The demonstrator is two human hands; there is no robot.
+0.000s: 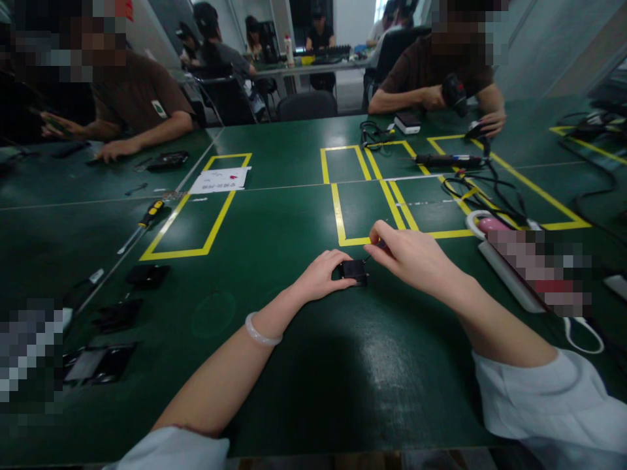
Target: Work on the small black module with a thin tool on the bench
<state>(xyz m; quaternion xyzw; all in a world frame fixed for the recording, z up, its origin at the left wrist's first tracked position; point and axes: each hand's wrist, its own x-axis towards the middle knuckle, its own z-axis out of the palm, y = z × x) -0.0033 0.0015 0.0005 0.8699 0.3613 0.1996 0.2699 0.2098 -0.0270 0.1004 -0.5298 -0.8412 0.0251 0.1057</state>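
Observation:
My left hand (324,274) grips a small black box-shaped part (353,269) against the green table, thumb on its near side and fingers behind it. Just to the right, my right hand (409,254) is closed in a pinch above the part. A thin dark piece shows between its fingertips and the part, but it is too small to name. To the left lie several black pieces, among them a flat black part (147,275) and a dark part (117,314). Beyond them rests a yellow-and-black screwdriver (151,214).
Yellow tape outlines (337,215) mark the green table (304,391). A white paper sheet (220,180) lies at the left. On the right are a black pen-shaped tool (448,160), tangled cables (499,196) and a pink object (529,261). Co-workers sit across the table, one holding a power drill (454,94).

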